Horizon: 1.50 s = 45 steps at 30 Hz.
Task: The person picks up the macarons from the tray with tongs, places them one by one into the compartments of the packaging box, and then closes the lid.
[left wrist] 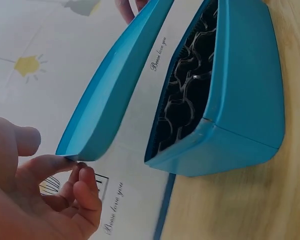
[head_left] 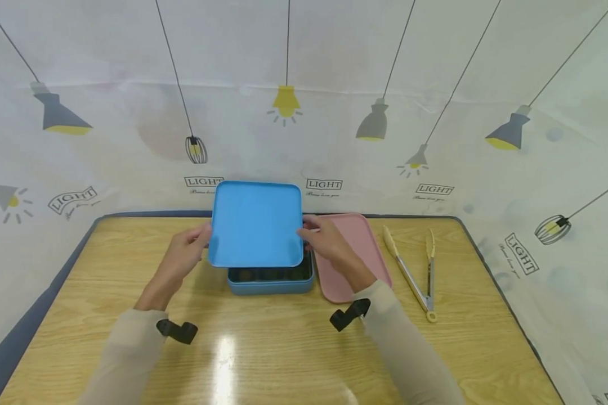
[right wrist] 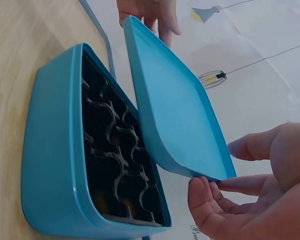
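Observation:
A blue box lid, tilted with its shallow inner side facing me, is raised over a blue box. At the lid's left edge, my left hand supports it with fingers at the rim; the thumb stands apart in the left wrist view. My right hand grips the opposite edge, thumb on the inner side and curled fingers beneath. Inside the uncovered box, a black divider forms several rounded compartments; what lies deep in them is dark. The lid hides the box's back part in the head view.
Right of the box lies a pink tray, partly behind my right hand. Tongs with cream tips lie spread on the wooden table farther right. A lamp-patterned cloth wall rises at the table's back edge.

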Available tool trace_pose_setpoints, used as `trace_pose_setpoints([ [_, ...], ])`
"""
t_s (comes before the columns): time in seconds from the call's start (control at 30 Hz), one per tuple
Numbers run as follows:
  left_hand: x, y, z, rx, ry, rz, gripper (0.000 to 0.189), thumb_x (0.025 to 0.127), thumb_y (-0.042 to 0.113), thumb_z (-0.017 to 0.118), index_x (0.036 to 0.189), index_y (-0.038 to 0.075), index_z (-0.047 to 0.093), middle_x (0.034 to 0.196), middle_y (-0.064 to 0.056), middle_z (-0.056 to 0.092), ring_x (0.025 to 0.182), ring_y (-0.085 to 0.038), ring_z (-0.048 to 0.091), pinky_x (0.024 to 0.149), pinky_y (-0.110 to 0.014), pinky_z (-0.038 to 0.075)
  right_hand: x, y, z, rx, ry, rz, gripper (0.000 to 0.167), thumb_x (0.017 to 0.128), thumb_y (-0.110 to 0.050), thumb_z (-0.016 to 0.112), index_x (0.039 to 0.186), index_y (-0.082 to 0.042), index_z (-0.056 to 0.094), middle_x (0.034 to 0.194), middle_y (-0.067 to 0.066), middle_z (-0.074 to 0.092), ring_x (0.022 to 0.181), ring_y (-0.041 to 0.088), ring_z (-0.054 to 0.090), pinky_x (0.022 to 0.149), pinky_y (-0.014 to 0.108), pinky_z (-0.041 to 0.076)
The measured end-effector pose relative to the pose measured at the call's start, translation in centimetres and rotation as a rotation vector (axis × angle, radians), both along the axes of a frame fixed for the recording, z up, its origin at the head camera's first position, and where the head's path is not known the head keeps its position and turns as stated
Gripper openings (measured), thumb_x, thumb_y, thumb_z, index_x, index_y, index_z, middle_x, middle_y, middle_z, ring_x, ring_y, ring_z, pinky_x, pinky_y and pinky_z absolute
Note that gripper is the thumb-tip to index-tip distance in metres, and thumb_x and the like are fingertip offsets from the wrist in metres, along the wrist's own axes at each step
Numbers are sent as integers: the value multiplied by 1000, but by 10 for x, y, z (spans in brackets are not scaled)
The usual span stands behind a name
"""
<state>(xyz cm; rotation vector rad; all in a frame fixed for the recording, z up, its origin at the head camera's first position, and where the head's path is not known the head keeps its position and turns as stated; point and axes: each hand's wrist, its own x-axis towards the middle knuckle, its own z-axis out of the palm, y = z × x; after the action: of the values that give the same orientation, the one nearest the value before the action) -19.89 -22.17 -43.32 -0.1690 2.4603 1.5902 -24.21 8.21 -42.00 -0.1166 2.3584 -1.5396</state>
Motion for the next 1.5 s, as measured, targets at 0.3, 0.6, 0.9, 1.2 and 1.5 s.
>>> trace_pose_setpoints([
  [0.3, 5, 14, 24, -124, 106, -17, 86, 101, 64, 18, 136, -7, 51, 128, -25, 53, 113, -38, 53, 79, -35, 49, 5, 14, 10, -42, 39, 7, 53, 102, -30, 54, 150, -11, 43, 140, 15, 52, 117, 30, 63, 100, 45, 52],
  [0.6, 7, 18, 30, -121, 232, -69, 82, 105, 56, 9, 149, -6, 38, 136, -32, 53, 124, -46, 55, 94, -56, 51, 6, 24, 14, -172, 57, -6, 56, 103, -46, 46, 145, -8, 46, 139, 16, 52, 127, 34, 57, 104, 46, 48],
  [0.9, 10, 24, 33, 18, 300, -141, 73, 107, 49, 14, 150, -7, 35, 146, -31, 45, 135, -47, 44, 107, -62, 37, 10, 29, 19, -227, 164, 23, 64, 104, -54, 35, 154, -13, 35, 147, 17, 49, 139, 33, 45, 108, 53, 42],
  [1.2, 7, 28, 26, 19, 313, -189, 68, 107, 49, 28, 145, -7, 37, 149, -30, 38, 141, -44, 35, 115, -59, 27, 12, 30, 15, -292, 208, -6, 56, 100, -47, 51, 139, -7, 52, 136, 22, 51, 133, 34, 52, 107, 49, 44],
  [1.5, 0, 30, 11, -11, 220, -256, 79, 103, 56, 36, 161, 13, 5, 162, -23, 18, 141, -47, 33, 110, -65, 32, 16, 37, -2, -177, 254, 76, 47, 101, -33, 57, 144, -15, 50, 142, 15, 47, 130, 28, 52, 105, 49, 46],
])
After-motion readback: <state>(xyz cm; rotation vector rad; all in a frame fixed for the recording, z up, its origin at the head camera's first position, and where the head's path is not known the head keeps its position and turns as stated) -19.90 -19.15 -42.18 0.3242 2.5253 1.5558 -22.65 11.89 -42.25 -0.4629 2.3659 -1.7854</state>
